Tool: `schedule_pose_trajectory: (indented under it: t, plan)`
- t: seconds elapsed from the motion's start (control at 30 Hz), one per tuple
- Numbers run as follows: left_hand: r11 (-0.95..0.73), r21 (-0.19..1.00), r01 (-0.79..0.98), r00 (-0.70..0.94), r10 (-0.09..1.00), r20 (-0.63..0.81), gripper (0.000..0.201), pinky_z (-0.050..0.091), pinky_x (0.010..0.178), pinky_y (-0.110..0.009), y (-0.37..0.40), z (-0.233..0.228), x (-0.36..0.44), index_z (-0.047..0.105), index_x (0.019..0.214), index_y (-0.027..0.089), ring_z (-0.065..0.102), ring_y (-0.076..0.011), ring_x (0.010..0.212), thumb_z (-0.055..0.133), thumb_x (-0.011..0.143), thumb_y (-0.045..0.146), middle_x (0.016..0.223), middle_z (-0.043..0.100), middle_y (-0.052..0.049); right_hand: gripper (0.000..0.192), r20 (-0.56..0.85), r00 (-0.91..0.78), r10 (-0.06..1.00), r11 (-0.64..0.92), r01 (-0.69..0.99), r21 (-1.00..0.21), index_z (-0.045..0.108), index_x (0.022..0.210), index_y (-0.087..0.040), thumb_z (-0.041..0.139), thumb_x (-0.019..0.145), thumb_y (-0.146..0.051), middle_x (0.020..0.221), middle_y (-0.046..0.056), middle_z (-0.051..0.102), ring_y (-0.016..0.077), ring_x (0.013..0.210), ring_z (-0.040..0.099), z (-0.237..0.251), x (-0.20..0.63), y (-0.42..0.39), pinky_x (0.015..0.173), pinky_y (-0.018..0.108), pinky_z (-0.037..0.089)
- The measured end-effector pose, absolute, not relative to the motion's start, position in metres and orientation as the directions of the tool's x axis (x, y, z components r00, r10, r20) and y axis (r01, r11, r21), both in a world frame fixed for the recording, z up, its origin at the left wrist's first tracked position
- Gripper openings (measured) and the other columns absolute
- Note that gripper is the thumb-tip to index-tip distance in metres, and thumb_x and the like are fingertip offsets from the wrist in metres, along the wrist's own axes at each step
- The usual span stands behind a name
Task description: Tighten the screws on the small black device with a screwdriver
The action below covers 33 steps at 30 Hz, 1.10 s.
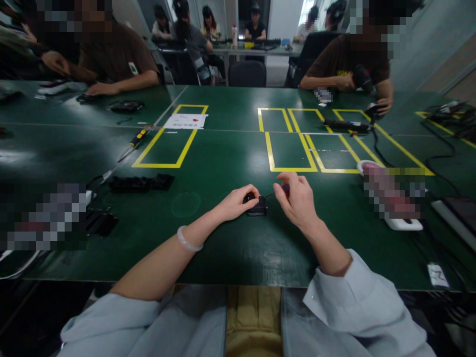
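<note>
Pinning a small black part [256, 206] down on the green tabletop [223, 163], the left hand [238, 201] had its grip closed over the part's left edge, fingers curled on top of it. The right hand [295, 198], at about 3 o'clock from the part, was pinched tight around a thin little screwdriver [277, 192] whose tip angled down toward the part's top. The part sat close to the near edge, dead center in front of the person.

Honestly the risky bit looked like that tip: so close to the left fingertips that one slip off the screw could jab them or skate across the housing. The part was only held by finger pressure too, so it could twist or scoot. A tiny screw could easily roll away on that dark surface. More black parts [141, 183] lay off at 10 o'clock.
</note>
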<state>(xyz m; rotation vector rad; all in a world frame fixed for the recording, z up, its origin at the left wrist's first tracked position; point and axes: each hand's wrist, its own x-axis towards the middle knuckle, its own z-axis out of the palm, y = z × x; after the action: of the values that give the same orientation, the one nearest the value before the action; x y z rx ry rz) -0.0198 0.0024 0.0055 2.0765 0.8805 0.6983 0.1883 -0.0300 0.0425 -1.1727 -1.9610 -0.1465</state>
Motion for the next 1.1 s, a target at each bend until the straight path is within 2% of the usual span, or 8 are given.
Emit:
schedule_pose_trajectory:
  t: [0.6, 1.1]
  plan:
    - [-0.472, 0.808, 0.351, 0.607, 0.772, 0.187, 0.013, 0.046, 0.081, -0.029, 0.002, 0.0053, -0.0196, 0.058, 0.098, 0.017, 0.059, -0.0162, 0.087, 0.052, 0.091, 0.027, 0.096, 0.063, -0.003, 0.016, 0.716, -0.201, 0.668, 0.553, 0.778, -0.298, 0.052, 0.104, -0.02, 0.043, 0.091, -0.022, 0.074, 0.002, 0.059, 0.0174, 0.066, 0.052, 0.0432, 0.1871, -0.0298, 0.071, 0.033, 0.043]
    - [-0.477, 0.801, 0.362, 0.61, 0.771, 0.183, 0.014, 0.046, 0.082, -0.029, 0.0022, 0.0062, -0.0199, 0.058, 0.098, 0.017, 0.059, -0.0165, 0.087, 0.052, 0.091, 0.028, 0.095, 0.063, -0.004, 0.017, 0.674, -0.198, 0.712, 0.53, 0.781, -0.331, 0.054, 0.102, -0.02, 0.044, 0.094, -0.031, 0.078, 0.003, 0.061, 0.0172, 0.068, 0.052, 0.0416, 0.1885, -0.0285, 0.074, 0.033, 0.043]
